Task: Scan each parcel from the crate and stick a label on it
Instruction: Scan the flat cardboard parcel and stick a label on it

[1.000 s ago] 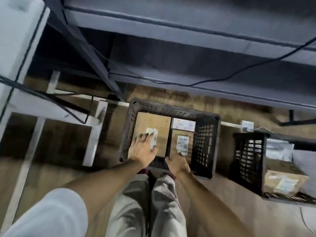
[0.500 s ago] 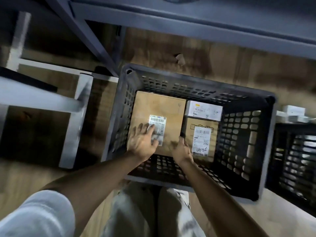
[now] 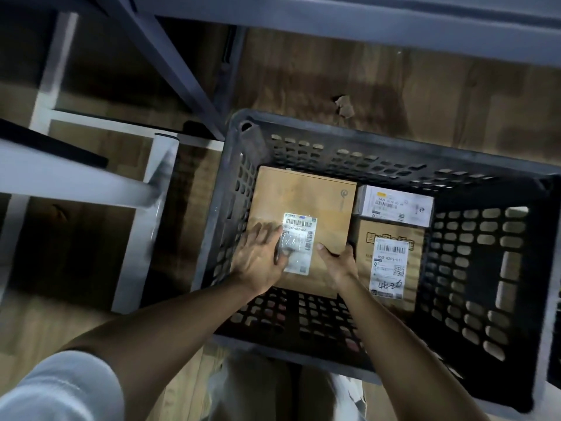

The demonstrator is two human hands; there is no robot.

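A dark slatted plastic crate [image 3: 334, 138] stands on the wooden floor below me. Inside, at the left, lies a large flat brown parcel [image 3: 306, 202] bearing a white barcode label. My left hand [image 3: 258, 259] rests flat on its near left part, fingers spread and touching the label. My right hand [image 3: 338, 262] grips the parcel's near right edge, thumb on top and fingers hidden beneath. To the right lie a smaller brown box [image 3: 391, 262] with its own label and, behind it, a white box [image 3: 394, 205].
A grey metal shelf frame [image 3: 334, 22] runs across the top with a diagonal brace to the left. A white frame with legs [image 3: 145, 226] stands left of the crate. Another dark crate's edge shows at the far right. My knees are just below the crate.
The view has come much closer to the crate as I lean in. My right hand has moved from the crate's near side onto the big parcel's right edge; my left hand stays on it.
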